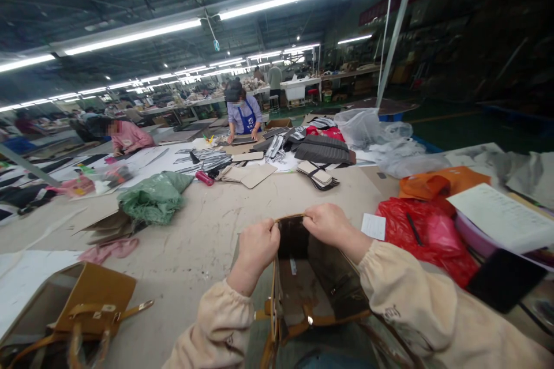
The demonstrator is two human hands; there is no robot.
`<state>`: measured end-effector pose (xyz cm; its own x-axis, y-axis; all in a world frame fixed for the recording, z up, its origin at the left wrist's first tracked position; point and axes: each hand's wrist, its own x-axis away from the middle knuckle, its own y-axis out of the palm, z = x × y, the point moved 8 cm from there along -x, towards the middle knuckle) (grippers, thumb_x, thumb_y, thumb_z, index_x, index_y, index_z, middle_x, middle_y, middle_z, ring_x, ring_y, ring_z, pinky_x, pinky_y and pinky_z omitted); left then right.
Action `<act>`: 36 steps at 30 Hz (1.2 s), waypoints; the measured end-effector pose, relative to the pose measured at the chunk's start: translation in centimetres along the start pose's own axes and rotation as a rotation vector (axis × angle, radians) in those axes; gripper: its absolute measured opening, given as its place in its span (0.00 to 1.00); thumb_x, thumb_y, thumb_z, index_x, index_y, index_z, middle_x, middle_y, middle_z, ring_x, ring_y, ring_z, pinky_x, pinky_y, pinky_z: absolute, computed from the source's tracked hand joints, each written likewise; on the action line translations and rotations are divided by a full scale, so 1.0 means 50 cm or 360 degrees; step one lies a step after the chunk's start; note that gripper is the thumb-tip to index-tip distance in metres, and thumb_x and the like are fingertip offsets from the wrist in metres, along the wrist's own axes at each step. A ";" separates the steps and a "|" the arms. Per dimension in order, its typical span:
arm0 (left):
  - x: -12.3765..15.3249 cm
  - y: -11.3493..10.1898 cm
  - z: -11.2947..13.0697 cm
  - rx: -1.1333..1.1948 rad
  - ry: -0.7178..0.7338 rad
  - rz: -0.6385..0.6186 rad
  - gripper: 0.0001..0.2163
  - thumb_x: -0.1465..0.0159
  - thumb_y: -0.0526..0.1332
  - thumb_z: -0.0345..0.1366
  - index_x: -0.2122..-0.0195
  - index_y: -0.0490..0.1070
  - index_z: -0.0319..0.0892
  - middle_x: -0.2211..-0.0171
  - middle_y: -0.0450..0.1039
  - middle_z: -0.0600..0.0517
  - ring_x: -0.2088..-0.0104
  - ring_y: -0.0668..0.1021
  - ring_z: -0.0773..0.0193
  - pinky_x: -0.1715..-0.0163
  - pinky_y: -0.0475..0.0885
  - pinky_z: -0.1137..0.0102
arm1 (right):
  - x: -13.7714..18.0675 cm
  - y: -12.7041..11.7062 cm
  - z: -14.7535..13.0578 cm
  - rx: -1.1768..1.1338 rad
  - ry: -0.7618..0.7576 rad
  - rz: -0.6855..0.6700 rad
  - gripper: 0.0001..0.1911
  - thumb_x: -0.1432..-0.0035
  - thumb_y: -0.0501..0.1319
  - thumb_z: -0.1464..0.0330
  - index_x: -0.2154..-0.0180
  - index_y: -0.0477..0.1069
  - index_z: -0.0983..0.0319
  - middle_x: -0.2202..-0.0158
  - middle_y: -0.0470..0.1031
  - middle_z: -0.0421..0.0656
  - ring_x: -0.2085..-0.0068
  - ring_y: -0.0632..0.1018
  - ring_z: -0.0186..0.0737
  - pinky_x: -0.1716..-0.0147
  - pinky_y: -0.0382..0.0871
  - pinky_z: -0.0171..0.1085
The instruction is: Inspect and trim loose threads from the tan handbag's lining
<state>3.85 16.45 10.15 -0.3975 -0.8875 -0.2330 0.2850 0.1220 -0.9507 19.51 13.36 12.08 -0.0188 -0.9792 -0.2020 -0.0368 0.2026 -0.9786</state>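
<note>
An open handbag [298, 294] with tan edges and a dark lining is in front of me at the table's near edge. My left hand [258, 245] is closed on its far rim at the left corner. Fingers of my right hand [331, 223] are curled over the same rim a little to the right. Inside the bag a small pale label shows, and a metal clasp glints on the near edge. To the left lies a second tan handbag [97, 294] with straps and buckles, touched by neither hand.
Left of centre sits a green woven sack [156, 196]. Stacked beige panels [253, 174] and grey pieces [324, 150] lie farther back. Right, a red plastic bag [415, 230], an orange bag [441, 181] and papers [506, 216] crowd the table. Two people work across the tables.
</note>
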 end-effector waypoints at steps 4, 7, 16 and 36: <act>-0.003 0.003 -0.010 0.0006 -0.0062 -0.0029 0.17 0.36 0.45 0.42 0.71 0.72 0.44 0.71 0.77 0.49 0.69 0.76 0.59 0.74 0.59 0.70 | 0.007 0.011 0.006 -0.0384 -0.0114 -0.0062 0.17 0.41 0.50 0.65 0.70 0.77 0.61 0.71 0.78 0.44 0.69 0.75 0.39 0.70 0.61 0.33; -0.003 0.003 -0.016 -0.0003 -0.0070 -0.0038 0.18 0.35 0.44 0.42 0.71 0.72 0.44 0.70 0.77 0.49 0.69 0.76 0.60 0.73 0.60 0.70 | 0.018 0.017 0.003 -0.0825 -0.0340 -0.0133 0.17 0.41 0.54 0.60 0.60 0.76 0.61 0.68 0.78 0.42 0.69 0.75 0.39 0.69 0.64 0.33; 0.000 0.004 -0.015 0.0056 -0.0064 -0.0010 0.18 0.36 0.45 0.42 0.71 0.72 0.43 0.71 0.77 0.48 0.69 0.77 0.59 0.72 0.62 0.69 | 0.002 -0.002 -0.006 -0.0491 -0.0219 0.0025 0.18 0.40 0.52 0.57 0.68 0.77 0.58 0.69 0.78 0.42 0.67 0.75 0.38 0.70 0.62 0.33; 0.401 0.132 -0.084 0.1523 -0.0145 -0.0669 0.44 0.49 0.65 0.44 0.36 0.41 0.44 0.40 0.57 0.43 0.44 0.65 0.51 0.44 0.59 0.59 | 0.002 0.058 0.063 -0.1544 0.0226 -0.0260 0.38 0.41 0.38 0.43 0.53 0.72 0.63 0.49 0.71 0.49 0.45 0.67 0.48 0.46 0.57 0.43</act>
<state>-5.91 1.34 -1.66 -0.5687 -0.8118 0.1324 0.7258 -0.5710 -0.3837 22.53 13.81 9.11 -0.0576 -0.9983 0.0010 -0.8499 0.0485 -0.5246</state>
